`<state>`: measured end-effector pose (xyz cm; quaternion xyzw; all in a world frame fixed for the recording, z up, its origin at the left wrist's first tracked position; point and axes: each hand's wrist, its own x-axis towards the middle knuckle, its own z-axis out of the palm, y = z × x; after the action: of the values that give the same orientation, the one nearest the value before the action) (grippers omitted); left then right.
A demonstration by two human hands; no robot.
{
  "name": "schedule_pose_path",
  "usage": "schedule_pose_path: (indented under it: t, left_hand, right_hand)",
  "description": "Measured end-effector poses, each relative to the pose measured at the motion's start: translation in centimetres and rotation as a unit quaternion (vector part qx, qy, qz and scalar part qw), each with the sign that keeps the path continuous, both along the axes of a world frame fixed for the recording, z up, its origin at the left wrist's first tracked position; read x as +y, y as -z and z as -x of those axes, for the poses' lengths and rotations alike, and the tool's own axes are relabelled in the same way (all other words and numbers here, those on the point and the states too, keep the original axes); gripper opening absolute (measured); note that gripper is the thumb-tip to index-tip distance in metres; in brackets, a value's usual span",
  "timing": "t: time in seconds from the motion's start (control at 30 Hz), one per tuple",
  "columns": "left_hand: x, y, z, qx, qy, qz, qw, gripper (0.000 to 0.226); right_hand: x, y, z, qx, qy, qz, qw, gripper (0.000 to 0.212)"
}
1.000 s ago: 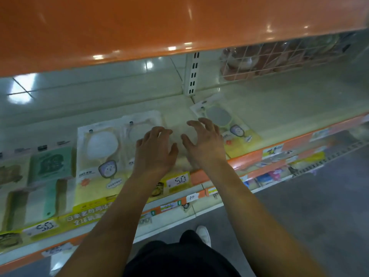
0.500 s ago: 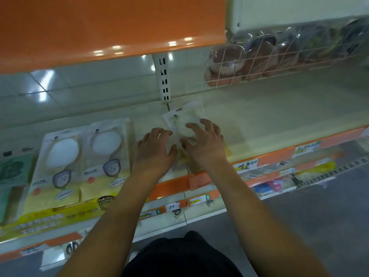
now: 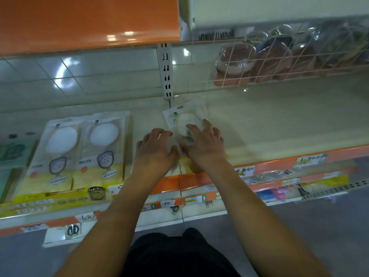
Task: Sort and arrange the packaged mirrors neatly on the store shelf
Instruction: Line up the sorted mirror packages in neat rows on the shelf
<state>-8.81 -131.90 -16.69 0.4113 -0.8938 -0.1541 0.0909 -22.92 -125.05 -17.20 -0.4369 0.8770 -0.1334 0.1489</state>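
Observation:
A packaged mirror [image 3: 184, 118] with a pale green rim lies flat in a clear bag on the cream shelf [image 3: 279, 120], just right of the slotted upright. My right hand [image 3: 204, 143] rests on its lower half with spread fingers. My left hand [image 3: 154, 149] lies against the package's left edge, fingers arched, thumb near my right thumb. The package's yellow lower card is mostly hidden under my hands. Two more packaged mirrors, one [image 3: 60, 156] beside the other [image 3: 102, 150], lie side by side further left, white ovals above yellow cards.
Green packages [image 3: 12, 154] sit at the far left. A wire basket [image 3: 259, 62] of clear-boxed items hangs at the back right. An orange upper shelf [image 3: 89, 21] overhangs the left half. The orange price rail [image 3: 269, 166] runs along the front edge.
My hands have shifted right, from the middle of the row onto the rightmost package. The view swung right too, so the two yellow-card packages now lie further left.

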Motion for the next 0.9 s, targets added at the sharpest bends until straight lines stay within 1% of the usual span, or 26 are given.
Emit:
schedule_pose_path:
  t: [0.07, 0.17, 0.23, 0.5, 0.67, 0.73, 0.8, 0.9]
  left_hand:
    - [-0.3, -0.1, -0.1, 0.001, 0.001, 0.002, 1.0, 0.043]
    - [-0.9, -0.2, -0.3, 0.009, 0.001, -0.001, 1.0, 0.042]
    - [-1.1, -0.3, -0.3, 0.015, -0.001, -0.001, 1.0, 0.042]
    - [-0.7, 0.1, -1.2, 0.014, -0.001, 0.007, 1.0, 0.041]
    - [-0.5, 0.0, -2.0, 0.04, -0.011, 0.019, 0.999, 0.039]
    - [-0.3, -0.1, -2.4, 0.035, -0.023, 0.027, 0.999, 0.039]
    - [0.0, -0.2, -2.7, 0.026, -0.03, 0.034, 0.999, 0.039]
    - [0.4, -0.5, -3.5, 0.028, -0.037, 0.043, 0.998, 0.039]
  right_hand:
    - [-0.1, -0.2, -0.1, 0.005, 0.0, -0.006, 1.0, 0.064]
    - [-0.4, -0.4, -0.5, 0.015, -0.001, -0.017, 1.0, 0.055]
    - [-0.5, -0.4, -0.6, 0.02, 0.002, -0.023, 1.0, 0.053]
    - [-0.8, -0.4, -1.2, 0.035, 0.019, -0.011, 0.999, 0.04]
    - [-0.6, -0.3, -1.3, 0.063, 0.044, 0.018, 0.997, 0.045]
    - [-0.5, -0.4, -1.4, 0.062, 0.045, 0.022, 0.997, 0.044]
    - [-0.5, -0.5, -1.4, 0.044, 0.042, 0.026, 0.998, 0.038]
    - [-0.5, -0.7, -1.3, 0.03, 0.036, 0.057, 0.997, 0.03]
